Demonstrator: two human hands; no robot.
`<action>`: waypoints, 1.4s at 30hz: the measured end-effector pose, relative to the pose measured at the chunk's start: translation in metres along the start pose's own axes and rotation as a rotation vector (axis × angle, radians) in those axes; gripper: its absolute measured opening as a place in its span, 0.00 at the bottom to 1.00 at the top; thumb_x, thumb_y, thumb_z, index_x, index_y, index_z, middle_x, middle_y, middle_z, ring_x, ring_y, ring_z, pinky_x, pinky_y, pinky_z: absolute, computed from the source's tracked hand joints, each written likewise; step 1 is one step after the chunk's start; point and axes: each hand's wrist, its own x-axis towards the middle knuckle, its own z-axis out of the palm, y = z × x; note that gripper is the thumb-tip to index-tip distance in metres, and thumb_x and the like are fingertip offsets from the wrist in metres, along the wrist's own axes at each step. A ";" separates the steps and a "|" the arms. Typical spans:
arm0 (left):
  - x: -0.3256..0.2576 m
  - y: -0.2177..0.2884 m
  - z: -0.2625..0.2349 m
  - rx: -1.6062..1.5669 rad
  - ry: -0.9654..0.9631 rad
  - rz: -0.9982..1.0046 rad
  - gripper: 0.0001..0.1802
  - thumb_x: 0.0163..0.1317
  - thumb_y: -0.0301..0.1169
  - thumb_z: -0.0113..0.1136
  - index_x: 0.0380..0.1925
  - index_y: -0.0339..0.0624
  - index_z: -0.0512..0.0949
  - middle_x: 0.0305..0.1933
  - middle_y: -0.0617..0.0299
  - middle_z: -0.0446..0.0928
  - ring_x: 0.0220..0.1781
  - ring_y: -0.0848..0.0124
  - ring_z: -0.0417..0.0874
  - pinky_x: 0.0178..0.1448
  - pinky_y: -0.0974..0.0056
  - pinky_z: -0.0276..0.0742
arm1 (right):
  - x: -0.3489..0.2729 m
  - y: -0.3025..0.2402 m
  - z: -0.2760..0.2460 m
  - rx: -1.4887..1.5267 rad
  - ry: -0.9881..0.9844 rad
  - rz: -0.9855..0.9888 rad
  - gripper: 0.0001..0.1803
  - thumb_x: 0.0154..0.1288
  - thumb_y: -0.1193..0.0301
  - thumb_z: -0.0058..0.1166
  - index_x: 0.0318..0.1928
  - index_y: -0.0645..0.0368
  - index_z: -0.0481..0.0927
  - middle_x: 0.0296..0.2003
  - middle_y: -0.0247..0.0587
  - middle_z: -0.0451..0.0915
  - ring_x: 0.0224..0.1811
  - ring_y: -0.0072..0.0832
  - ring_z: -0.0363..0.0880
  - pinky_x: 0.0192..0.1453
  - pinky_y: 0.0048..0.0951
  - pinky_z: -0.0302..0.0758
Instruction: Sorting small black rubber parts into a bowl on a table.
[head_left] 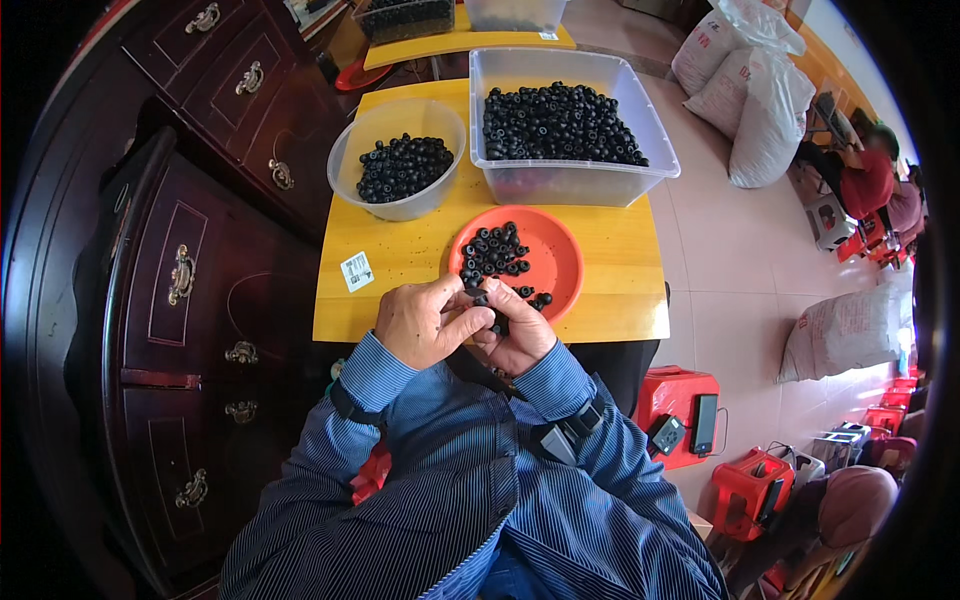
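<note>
My left hand [418,322] and my right hand [520,338] meet over the near edge of a yellow table. Both are closed, with fingertips pinched around a small black rubber-like part [480,299]; the fingers partly hide it. Just beyond them is a round orange plate [556,250] holding many loose black ring-shaped parts [490,250], some with a hole showing. Behind the plate, a round clear tub [345,165] on the left and a large rectangular clear bin [560,183] on the right contain more such black parts.
A white label [356,271] is stuck on the yellow table [400,262]. Dark wooden drawers [180,330] stand close on my left. At right are a red stool [680,385] bearing small devices, full white sacks [765,110] and other people seated. Another yellow table [440,45] stands beyond.
</note>
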 end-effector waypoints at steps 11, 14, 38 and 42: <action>0.001 -0.003 0.008 -0.019 0.139 0.111 0.23 0.61 0.49 0.68 0.25 0.40 0.75 0.17 0.58 0.75 0.18 0.60 0.79 0.24 0.60 0.71 | 0.000 0.002 0.002 -0.049 -0.008 -0.019 0.06 0.76 0.66 0.51 0.39 0.52 0.74 0.30 0.25 0.74 0.26 0.12 0.70 0.24 0.15 0.69; 0.001 -0.002 0.008 -0.001 0.147 0.127 0.22 0.62 0.48 0.67 0.25 0.40 0.75 0.17 0.58 0.75 0.18 0.60 0.80 0.24 0.60 0.71 | 0.000 0.002 0.004 -0.078 0.040 -0.038 0.09 0.75 0.65 0.51 0.35 0.52 0.73 0.27 0.26 0.73 0.24 0.12 0.69 0.24 0.15 0.69; 0.000 -0.003 0.004 0.029 0.112 0.094 0.22 0.61 0.49 0.68 0.27 0.41 0.75 0.20 0.57 0.79 0.23 0.57 0.84 0.27 0.59 0.76 | -0.003 0.004 0.005 -0.077 0.031 -0.039 0.08 0.76 0.66 0.50 0.36 0.51 0.73 0.29 0.25 0.73 0.26 0.12 0.69 0.27 0.16 0.68; -0.001 -0.006 0.004 0.036 0.042 0.046 0.23 0.62 0.52 0.63 0.38 0.42 0.79 0.29 0.59 0.85 0.30 0.58 0.88 0.33 0.56 0.81 | -0.002 0.004 0.004 -0.076 0.017 -0.036 0.07 0.76 0.66 0.50 0.37 0.50 0.73 0.29 0.24 0.73 0.26 0.11 0.69 0.28 0.16 0.68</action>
